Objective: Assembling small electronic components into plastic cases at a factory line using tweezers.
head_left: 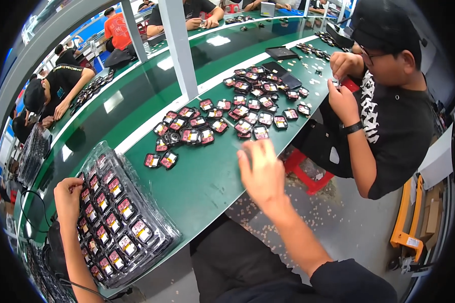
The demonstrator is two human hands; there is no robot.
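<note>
A clear plastic tray (159,222) lies at the near left of the green bench, its pockets filled with rows of small black rounded-square devices (112,221) with pink, white and yellow labels. At its far left corner my left hand (68,199) is bent with thumb and fingertips pinched together; what they grip is hidden. My right hand (263,174) is over the bench's near edge, fingers stretched out and slightly blurred, holding nothing I can see. Just beyond it spreads a loose heap of the same black devices (260,132), with two devices (168,159) lying nearer the tray.
A co-worker (399,101) sits close on the right, both hands raised around a small item. Black trays (283,74) lie behind the heap. A grey post (179,50) rises beyond it. A red stool (308,174) stands below the bench. A black cable (38,197) loops by the left arm.
</note>
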